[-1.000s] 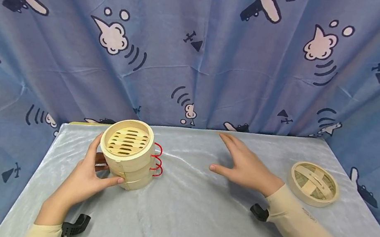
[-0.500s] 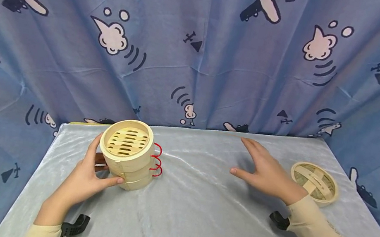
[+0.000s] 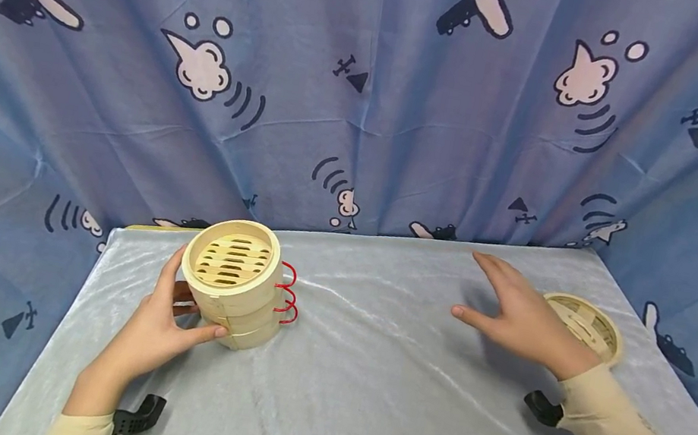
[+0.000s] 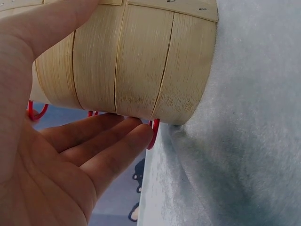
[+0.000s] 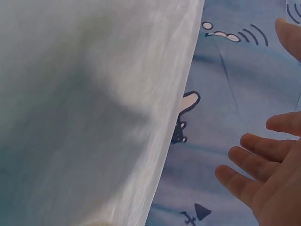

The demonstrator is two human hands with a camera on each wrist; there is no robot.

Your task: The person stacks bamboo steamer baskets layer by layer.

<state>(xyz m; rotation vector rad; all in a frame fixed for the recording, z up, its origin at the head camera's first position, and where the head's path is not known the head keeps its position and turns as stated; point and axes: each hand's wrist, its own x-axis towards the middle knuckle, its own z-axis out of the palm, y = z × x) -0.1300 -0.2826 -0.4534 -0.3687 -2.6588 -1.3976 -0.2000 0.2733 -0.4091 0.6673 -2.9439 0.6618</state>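
On the left of the head view stands a stack of round bamboo steamer baskets (image 3: 250, 312), slatted inside the top one, with red loops (image 3: 291, 275) down its right side. My left hand (image 3: 153, 327) holds the stack from the left, thumb at the front and fingers behind. The left wrist view shows those fingertips (image 4: 141, 134) against the bamboo wall, beside a red loop. My right hand (image 3: 522, 320) hovers over the table at right with fingers spread and holding nothing. Behind its wrist lies the round bamboo lid (image 3: 603, 329), partly hidden by the hand.
A pale grey velvety cloth (image 3: 363, 381) covers the table. Its far edge runs along a blue curtain (image 3: 403, 103) printed with airplanes and clouds. Each wrist carries a black mount (image 3: 139, 413).
My right hand has moved right, away from the steamer stack, and now overlaps the lid in the head view. My left hand and the stack have stayed in place.
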